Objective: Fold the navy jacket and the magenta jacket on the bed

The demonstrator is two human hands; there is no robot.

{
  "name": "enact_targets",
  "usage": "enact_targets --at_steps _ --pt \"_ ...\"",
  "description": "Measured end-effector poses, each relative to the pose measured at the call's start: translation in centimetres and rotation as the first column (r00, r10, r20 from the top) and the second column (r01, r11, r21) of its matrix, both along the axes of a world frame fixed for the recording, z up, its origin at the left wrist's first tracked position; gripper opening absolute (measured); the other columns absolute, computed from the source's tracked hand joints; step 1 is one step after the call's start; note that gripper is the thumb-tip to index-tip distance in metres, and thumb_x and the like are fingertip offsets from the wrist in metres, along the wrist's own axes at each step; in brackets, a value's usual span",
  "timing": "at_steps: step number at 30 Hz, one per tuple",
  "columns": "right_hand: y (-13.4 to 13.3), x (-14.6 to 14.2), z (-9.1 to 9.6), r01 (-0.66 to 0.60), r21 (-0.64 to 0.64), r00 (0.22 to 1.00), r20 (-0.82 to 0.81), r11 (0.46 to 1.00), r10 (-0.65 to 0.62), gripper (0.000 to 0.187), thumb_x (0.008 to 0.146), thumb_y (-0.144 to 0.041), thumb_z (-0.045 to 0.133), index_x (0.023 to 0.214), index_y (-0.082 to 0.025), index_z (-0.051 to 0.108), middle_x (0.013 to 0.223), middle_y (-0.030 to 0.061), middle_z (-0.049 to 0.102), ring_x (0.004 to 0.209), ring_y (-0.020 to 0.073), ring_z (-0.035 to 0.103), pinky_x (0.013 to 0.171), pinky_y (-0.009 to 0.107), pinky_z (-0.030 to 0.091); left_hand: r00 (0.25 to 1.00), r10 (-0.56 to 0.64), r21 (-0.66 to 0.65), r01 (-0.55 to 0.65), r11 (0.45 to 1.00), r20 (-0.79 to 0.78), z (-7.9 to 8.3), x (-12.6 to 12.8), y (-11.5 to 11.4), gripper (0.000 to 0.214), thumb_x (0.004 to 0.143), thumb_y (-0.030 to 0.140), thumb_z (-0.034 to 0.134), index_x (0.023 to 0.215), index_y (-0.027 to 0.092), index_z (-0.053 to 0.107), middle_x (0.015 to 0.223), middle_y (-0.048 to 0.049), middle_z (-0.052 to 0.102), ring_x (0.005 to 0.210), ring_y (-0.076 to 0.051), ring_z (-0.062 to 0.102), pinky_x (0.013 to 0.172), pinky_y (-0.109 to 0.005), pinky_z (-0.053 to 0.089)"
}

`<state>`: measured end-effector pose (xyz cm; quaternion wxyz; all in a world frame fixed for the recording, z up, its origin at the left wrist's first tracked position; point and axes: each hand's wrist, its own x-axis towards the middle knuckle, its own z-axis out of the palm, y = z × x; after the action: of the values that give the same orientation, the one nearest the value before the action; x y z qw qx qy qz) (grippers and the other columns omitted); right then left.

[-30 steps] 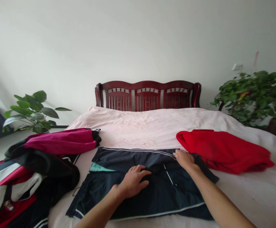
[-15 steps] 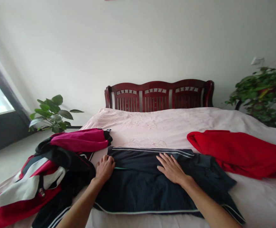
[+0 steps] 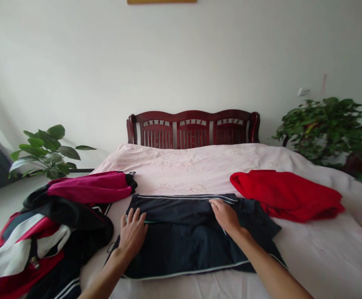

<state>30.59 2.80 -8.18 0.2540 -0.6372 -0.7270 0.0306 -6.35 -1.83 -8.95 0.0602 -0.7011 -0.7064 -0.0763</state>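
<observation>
Dark navy trousers (image 3: pixel 181 245) with white piping lie folded across the bed in front of me. My left hand (image 3: pixel 133 232) rests on their left end, fingers spread and stretched out. Near the upper edge, right of the middle, my right hand (image 3: pixel 226 216) has its fingers curled together, gripping the cloth. The trousers' right end spreads out beyond my right wrist, partly covered by my forearm.
Left of the trousers is a heap of clothes: a magenta garment (image 3: pixel 89 187) over black, red and white ones (image 3: pixel 48 245). A folded red garment (image 3: pixel 287 193) lies right. Behind the pink bedsheet (image 3: pixel 181 164) stands a dark wooden headboard (image 3: pixel 193 128). Plants (image 3: pixel 48 149) flank the bed.
My left hand has gone from curled to spread flat. My right hand, flat before, has closed on the cloth near the upper edge. The view has turned slightly right.
</observation>
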Motion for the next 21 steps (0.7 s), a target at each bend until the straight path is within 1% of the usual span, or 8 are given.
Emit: enact_targets --at_steps 2,4,6,9,12,15,19,21 --pt "0.9 1.0 0.5 0.113 0.125 0.993 0.032 0.986 -0.118 0.046 0.098 -0.024 0.029 0.125 -0.019 0.065 0.127 0.0087 0.067 0.119 0.0201 0.060 0.105 0.035 0.043 0.982 -0.173 0.038 0.170 0.985 0.072 0.2 2.8 -0.1 0.044 0.094 0.028 0.048 0.137 0.023 0.057 0.153 -0.0106 0.048 0.147 -0.032 0.032 0.119 -0.054 0.023" --pt "1.8 2.2 0.3 0.167 0.173 0.974 0.123 0.971 -0.190 0.046 0.098 -0.026 0.030 0.130 -0.018 0.062 0.134 0.0109 0.063 0.128 0.0231 0.053 0.110 0.040 0.038 0.915 -0.373 0.064 0.367 0.928 0.154 0.3 6.1 -0.2 0.049 0.095 0.034 0.049 0.144 0.027 0.050 0.155 -0.0070 0.046 0.148 -0.030 0.031 0.120 -0.054 0.024" --pt "2.6 3.4 -0.7 0.187 0.092 0.950 0.237 0.978 -0.204 0.048 0.098 -0.032 0.032 0.138 -0.019 0.056 0.145 0.0106 0.055 0.139 0.0260 0.042 0.115 0.047 0.030 0.827 -0.525 0.062 0.524 0.849 0.200 0.0 9.1 -0.2 0.055 0.095 0.040 0.049 0.149 0.033 0.041 0.159 -0.0049 0.040 0.149 -0.030 0.028 0.120 -0.058 0.022" --pt "3.3 5.1 -2.7 0.193 -0.134 0.932 0.335 0.972 -0.139 0.054 0.097 -0.040 0.033 0.148 -0.026 0.044 0.155 0.0060 0.044 0.147 0.0257 0.030 0.119 0.054 0.019 0.769 -0.590 -0.013 0.611 0.791 0.246 -0.9 11.8 -0.1 0.056 0.096 0.048 0.046 0.151 0.038 0.038 0.160 -0.0058 0.036 0.150 -0.034 0.025 0.118 -0.066 0.018" --pt "3.8 6.1 -3.5 0.216 -0.266 0.935 0.334 0.940 -0.121 0.059 0.098 -0.043 0.031 0.154 -0.026 0.034 0.161 0.0040 0.033 0.150 0.0236 0.023 0.121 0.053 0.016 0.771 -0.581 -0.077 0.617 0.784 0.262 -1.5 12.2 -0.2 0.055 0.096 0.049 0.045 0.150 0.039 0.039 0.162 -0.0060 0.034 0.150 -0.034 0.024 0.119 -0.065 0.017" --pt "3.8 6.3 -2.8 0.237 -0.311 0.938 0.320 0.920 -0.134 0.060 0.099 -0.044 0.027 0.155 -0.022 0.033 0.162 0.0071 0.031 0.150 0.0246 0.022 0.119 0.053 0.020 0.782 -0.577 -0.102 0.611 0.785 0.236 -1.3 11.1 -1.0 0.054 0.097 0.043 0.047 0.150 0.039 0.039 0.163 -0.0056 0.032 0.151 -0.033 0.022 0.119 -0.063 0.018" --pt "0.9 5.0 -2.0 0.274 -0.201 0.920 0.341 0.941 -0.195 0.063 0.097 -0.044 0.031 0.154 -0.017 0.034 0.162 0.0153 0.028 0.149 0.0348 0.023 0.113 0.063 0.027 0.799 -0.562 -0.091 0.589 0.803 0.214 -1.4 8.7 -4.0 0.056 0.096 0.040 0.048 0.151 0.039 0.037 0.162 -0.0050 0.033 0.150 -0.031 0.027 0.120 -0.060 0.023" --pt "-2.2 3.7 -2.6 0.186 -0.085 0.928 0.341 0.979 -0.147 0.062 0.096 -0.045 0.035 0.152 -0.019 0.038 0.159 0.0153 0.034 0.147 0.0357 0.029 0.111 0.062 0.031 0.830 -0.517 -0.062 0.539 0.840 0.207 -2.0 7.3 -6.0 0.058 0.095 0.039 0.051 0.151 0.040 0.037 0.160 -0.0052 0.036 0.148 -0.031 0.030 0.120 -0.060 0.024"
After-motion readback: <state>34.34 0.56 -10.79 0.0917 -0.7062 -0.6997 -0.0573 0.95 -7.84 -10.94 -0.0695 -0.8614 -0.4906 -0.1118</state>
